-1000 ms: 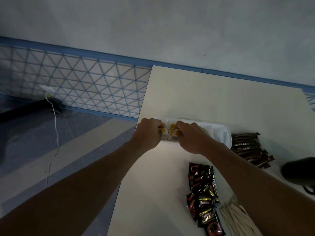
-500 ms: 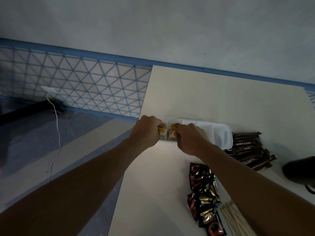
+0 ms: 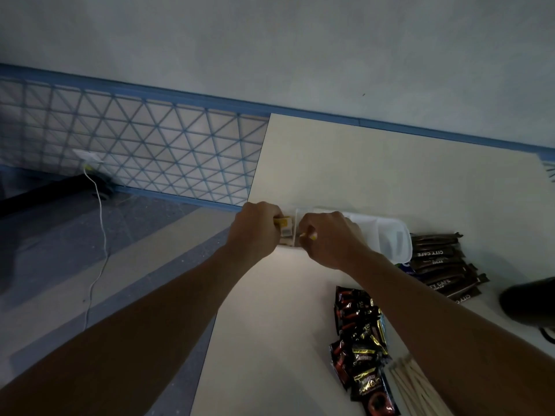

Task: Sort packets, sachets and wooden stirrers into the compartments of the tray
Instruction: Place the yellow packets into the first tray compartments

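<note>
Tray (image 3: 387,235), one, white, lies near the table's (image 3: 360,163) left edge. Left hand (image 3: 255,228) curls round yellow sachets (image 3: 283,225) at its left end compartment. Right hand (image 3: 329,238) pinches one sachet (image 3: 309,235) beside them, hiding the middle. Right of the tray lie three heaps, too overlapped to count: sticks (image 3: 438,262), packets (image 3: 360,340), stirrers (image 3: 417,391).

Single head-worn wide-angle view, facing forward and steeply down.

It looks from above the near end of the desk (image 3: 390,175), which fills the right of the frame, with floor (image 3: 90,265) at lower left and wall (image 3: 270,40) across the top; the left hand (image 3: 255,229) and right hand (image 3: 327,238) sit mid-frame, forearms close to the lens.
</note>
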{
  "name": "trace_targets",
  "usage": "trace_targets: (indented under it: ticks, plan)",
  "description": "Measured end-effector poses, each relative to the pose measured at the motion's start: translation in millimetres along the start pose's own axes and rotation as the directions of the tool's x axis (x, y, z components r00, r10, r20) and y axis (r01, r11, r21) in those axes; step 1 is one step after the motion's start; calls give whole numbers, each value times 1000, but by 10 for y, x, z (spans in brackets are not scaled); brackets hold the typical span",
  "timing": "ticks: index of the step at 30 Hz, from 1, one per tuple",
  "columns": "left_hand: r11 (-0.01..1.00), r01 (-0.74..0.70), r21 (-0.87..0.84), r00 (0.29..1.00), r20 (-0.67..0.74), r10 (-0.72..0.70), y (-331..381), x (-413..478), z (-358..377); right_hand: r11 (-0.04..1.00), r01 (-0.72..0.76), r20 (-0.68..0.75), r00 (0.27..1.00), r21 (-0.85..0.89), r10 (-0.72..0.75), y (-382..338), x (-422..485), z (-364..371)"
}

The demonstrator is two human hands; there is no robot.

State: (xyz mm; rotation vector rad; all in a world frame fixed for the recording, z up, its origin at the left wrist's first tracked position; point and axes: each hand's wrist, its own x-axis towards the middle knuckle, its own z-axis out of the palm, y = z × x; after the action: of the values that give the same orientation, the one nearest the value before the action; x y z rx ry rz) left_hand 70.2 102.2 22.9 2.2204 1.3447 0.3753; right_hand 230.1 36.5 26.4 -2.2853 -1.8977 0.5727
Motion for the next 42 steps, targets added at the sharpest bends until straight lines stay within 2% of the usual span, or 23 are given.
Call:
trace_targets:
  ticks: [5, 12, 15, 20, 25, 30, 35, 42]
  plan:
    - [1000, 2, -13, 1000, -28, -3, -37, 24, -77, 1000, 27, 65, 998, 0, -27, -87, 92, -22]
    - [998, 39, -50, 998, -50, -41, -129, 3, -180, 987, 104, 207, 975, -125, -77, -204, 292, -35]
    - [997, 46, -57, 997, -63, -50, -171, -14, -168, 979, 127, 211, 973, -157, -92, -238, 339, -7]
    - [994, 68, -86, 994, -81, -75, -241, -16, -131, 986, 108, 175, 981, -127, -85, -258, 369, 68]
    - [991, 74, -113, 986, -138, -89, -281, -32, -97, 980, 153, 241, 963, -130, -118, -270, 340, 68]
    - [978, 108, -176, 979, -151, -135, -259, -51, -95, 990, 138, 258, 958, -21, -128, -303, 291, -73]
    - [954, 109, -279, 975, -157, -157, -228, -77, -27, 967, 205, 377, 916, -149, -136, -346, 207, -86]
    - [933, 100, -345, 970, -175, -168, -195, -102, 24, 944, 253, 387, 909, -213, -156, -275, 252, 186]
